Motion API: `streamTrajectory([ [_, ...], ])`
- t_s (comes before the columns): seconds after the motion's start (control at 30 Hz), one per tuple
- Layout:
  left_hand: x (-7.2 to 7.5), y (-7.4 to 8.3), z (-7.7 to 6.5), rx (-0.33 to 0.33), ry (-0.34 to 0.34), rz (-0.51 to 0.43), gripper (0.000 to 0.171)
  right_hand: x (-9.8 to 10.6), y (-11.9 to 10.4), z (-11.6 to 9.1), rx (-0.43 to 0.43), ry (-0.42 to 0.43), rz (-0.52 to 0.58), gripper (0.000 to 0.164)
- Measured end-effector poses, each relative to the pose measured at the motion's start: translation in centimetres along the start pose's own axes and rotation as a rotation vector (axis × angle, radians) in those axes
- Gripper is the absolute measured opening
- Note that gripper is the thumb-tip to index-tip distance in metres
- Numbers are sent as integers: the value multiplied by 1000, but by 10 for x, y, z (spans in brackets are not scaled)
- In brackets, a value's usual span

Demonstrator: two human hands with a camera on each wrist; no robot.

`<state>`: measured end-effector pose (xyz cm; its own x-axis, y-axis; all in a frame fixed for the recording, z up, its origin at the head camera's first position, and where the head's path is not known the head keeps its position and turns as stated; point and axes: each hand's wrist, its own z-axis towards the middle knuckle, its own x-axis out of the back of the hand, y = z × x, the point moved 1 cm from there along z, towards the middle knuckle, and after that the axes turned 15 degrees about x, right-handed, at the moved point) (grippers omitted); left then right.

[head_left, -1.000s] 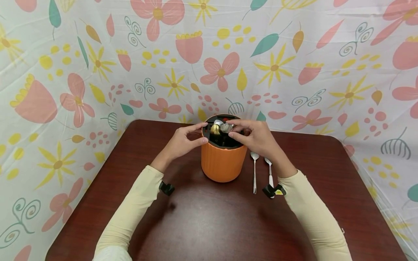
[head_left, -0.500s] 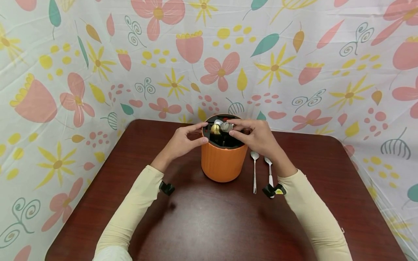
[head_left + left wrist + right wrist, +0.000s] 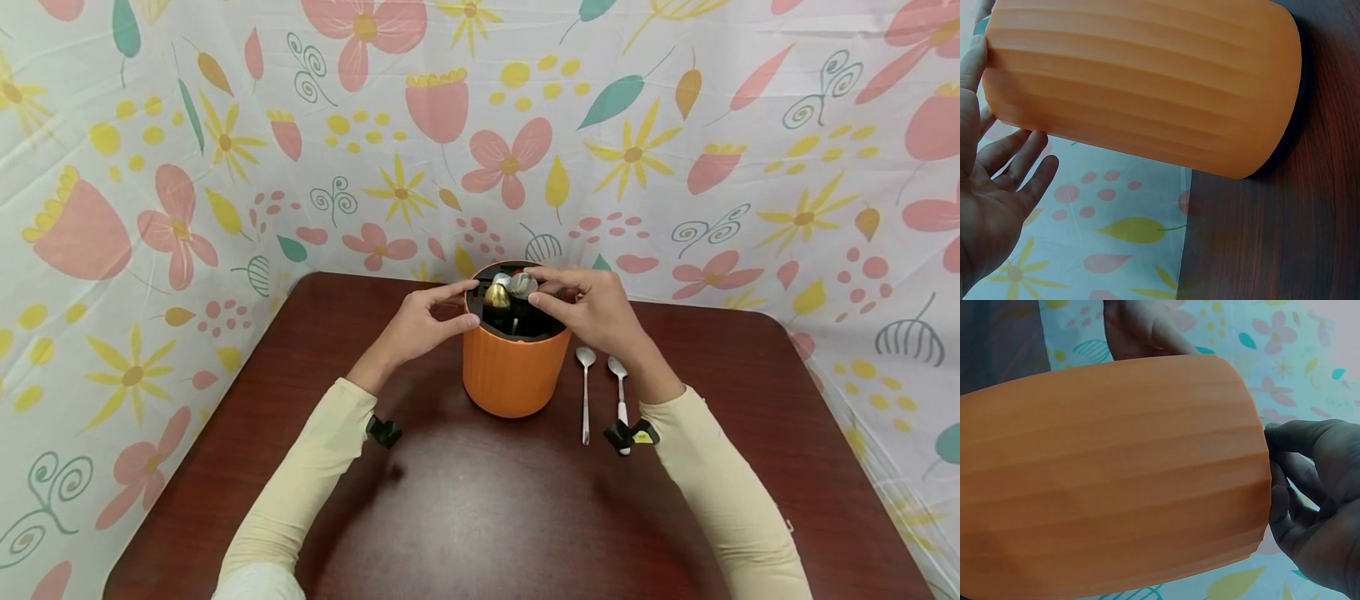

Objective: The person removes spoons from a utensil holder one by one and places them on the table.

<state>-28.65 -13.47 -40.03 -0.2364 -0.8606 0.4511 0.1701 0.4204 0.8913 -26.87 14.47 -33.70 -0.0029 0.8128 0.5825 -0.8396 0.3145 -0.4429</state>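
An orange ribbed utensil holder [image 3: 513, 375] with a dark top stands upright on the table. My right hand [image 3: 600, 312] is over its right rim and pinches a silver spoon [image 3: 522, 286] near its bowl, between thumb and fingers. The spoon's handle points down into the holder. A gold spoon [image 3: 497, 296] and another silver spoon [image 3: 502, 281] stand in the holder beside it. With fairly straight fingers, my left hand [image 3: 420, 327] touches the holder's left rim and side. In the left wrist view, those fingertips [image 3: 1038, 139] lie against the orange wall.
Two more spoons lie on the dark red-brown table [image 3: 465, 517] right of the holder: an all-metal spoon [image 3: 586, 392] and a white-handled spoon [image 3: 620, 400] close to my right wrist. A floral cloth [image 3: 480, 150] hangs behind and beside the table.
My right hand has risen slightly, and the pinched silver spoon's bowl sits a little higher. A pale strip now shows inside the holder below it. My left hand stays at the rim.
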Motion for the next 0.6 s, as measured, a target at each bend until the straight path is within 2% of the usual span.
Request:
streamTrajectory([
  [0.6, 1, -1, 2, 3, -6, -7, 54, 8, -2, 11, -50, 13, 31, 30],
])
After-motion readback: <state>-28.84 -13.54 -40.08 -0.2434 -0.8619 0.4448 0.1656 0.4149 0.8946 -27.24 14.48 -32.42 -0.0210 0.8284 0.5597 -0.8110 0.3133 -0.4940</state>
